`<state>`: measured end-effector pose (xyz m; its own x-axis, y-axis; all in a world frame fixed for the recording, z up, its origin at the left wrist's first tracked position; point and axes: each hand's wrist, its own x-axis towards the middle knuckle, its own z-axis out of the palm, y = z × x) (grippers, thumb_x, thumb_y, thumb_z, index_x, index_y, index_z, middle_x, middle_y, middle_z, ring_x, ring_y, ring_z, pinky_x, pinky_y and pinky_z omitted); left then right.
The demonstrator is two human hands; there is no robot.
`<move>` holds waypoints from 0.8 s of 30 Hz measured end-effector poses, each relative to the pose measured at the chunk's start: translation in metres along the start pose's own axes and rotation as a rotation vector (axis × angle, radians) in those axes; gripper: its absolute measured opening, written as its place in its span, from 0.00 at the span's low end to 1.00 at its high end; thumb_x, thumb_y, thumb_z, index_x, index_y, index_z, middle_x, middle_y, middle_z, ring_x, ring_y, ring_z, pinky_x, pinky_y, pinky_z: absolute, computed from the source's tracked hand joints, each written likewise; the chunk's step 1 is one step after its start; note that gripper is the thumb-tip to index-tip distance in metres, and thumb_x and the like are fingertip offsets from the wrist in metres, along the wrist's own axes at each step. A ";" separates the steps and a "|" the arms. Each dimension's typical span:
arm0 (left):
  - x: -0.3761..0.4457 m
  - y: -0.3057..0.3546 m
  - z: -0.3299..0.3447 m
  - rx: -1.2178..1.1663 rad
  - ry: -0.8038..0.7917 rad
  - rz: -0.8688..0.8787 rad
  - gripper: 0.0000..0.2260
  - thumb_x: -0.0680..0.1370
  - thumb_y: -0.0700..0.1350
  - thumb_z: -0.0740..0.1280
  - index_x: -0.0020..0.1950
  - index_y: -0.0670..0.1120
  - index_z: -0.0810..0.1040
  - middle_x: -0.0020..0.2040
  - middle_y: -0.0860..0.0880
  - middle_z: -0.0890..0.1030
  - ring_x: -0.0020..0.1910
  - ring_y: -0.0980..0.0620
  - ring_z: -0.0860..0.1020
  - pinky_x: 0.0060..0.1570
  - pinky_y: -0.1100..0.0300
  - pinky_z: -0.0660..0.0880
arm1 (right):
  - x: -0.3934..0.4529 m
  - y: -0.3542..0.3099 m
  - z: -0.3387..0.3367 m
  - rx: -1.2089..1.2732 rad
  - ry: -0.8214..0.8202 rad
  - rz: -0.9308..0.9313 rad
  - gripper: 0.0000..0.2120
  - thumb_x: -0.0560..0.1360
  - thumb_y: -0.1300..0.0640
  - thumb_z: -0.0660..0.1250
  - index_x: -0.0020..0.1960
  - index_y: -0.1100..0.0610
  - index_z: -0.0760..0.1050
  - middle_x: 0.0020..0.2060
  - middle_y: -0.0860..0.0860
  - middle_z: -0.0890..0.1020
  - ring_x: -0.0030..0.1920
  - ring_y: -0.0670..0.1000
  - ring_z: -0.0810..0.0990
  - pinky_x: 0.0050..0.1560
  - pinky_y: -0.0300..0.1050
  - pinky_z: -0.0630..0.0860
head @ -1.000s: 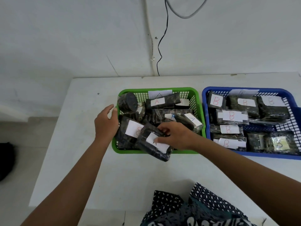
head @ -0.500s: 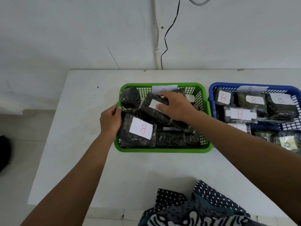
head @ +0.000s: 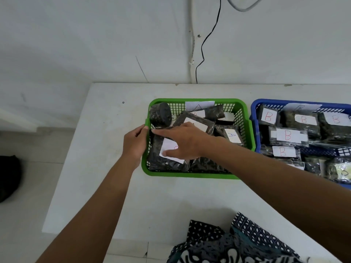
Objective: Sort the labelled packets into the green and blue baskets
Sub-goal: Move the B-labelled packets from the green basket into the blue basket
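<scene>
The green basket (head: pixel 190 175) holds several dark packets with white labels, among them one marked A (head: pixel 230 134) and a round roll (head: pixel 160 113) at the back left. A packet marked B (head: pixel 161 162) lies in its front left corner. My right hand (head: pixel 184 141) lies on this packet, fingers over its top edge and thumb on the label, partly hiding the letter. My left hand (head: pixel 133 142) grips the basket's left rim. To the right, the blue basket (head: pixel 254 111) is filled with packets marked B (head: pixel 287 135).
Both baskets stand on a white table against a white wall with a black cable (head: pixel 205 40). Patterned dark cloth (head: pixel 228 243) is at the near edge. The table's left edge drops to a tiled floor with a dark object (head: pixel 8 177).
My right hand carried a packet from the basket's front to its back, let it go, then came forward and left onto the B packet. My left hand closed on the rim.
</scene>
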<state>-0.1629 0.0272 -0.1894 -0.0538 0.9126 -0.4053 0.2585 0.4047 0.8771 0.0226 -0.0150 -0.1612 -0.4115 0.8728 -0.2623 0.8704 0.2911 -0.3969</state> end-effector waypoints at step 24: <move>-0.137 0.062 0.184 -0.358 -0.527 0.017 0.11 0.79 0.40 0.70 0.61 0.45 0.80 0.53 0.45 0.86 0.55 0.48 0.84 0.50 0.53 0.82 | -0.230 0.107 -0.035 1.570 1.022 0.519 0.13 0.76 0.57 0.74 0.44 0.55 0.68 0.42 0.54 0.85 0.47 0.52 0.87 0.42 0.45 0.82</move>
<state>0.0378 -0.0832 -0.1273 0.4528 0.8051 -0.3832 -0.0880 0.4680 0.8793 0.2197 -0.1704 -0.1121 0.5573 0.7763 -0.2944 -0.3802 -0.0766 -0.9217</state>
